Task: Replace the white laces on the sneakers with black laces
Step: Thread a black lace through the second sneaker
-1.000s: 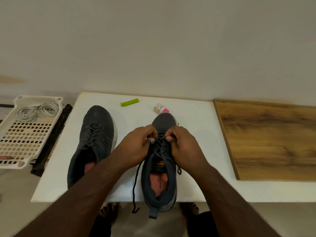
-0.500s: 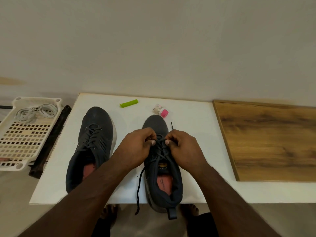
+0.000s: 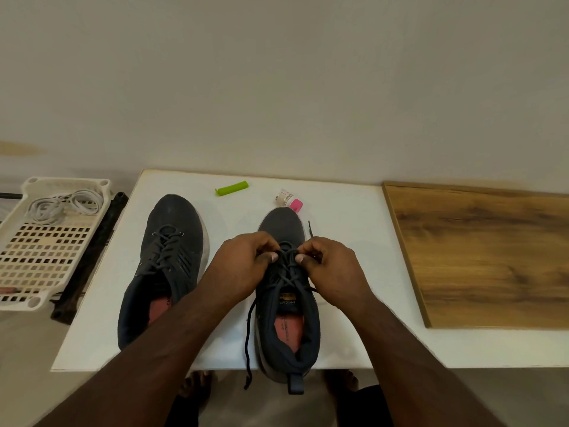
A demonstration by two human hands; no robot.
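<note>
**Both hands pinch the black lace over the right-hand sneaker**

While the left sneaker (image 3: 167, 260) sits fully laced near the tabletop's left edge, the right sneaker (image 3: 286, 306) lies at the front edge with its heel overhanging. The left hand (image 3: 243, 266) and right hand (image 3: 332, 269) meet above its eyelets, each with fingers clenched on a strand of the black lace (image 3: 288, 266), thumbs nearly touching. One loose end hangs past the front edge on the shoe's left; the other tip pokes up behind the right hand. The white laces (image 3: 61, 206) lie coiled in the white basket (image 3: 37, 272) off the tabletop's left side. A green clip (image 3: 231, 188) and a pink-capped bottle (image 3: 288, 200) rest near the back edge.
</note>
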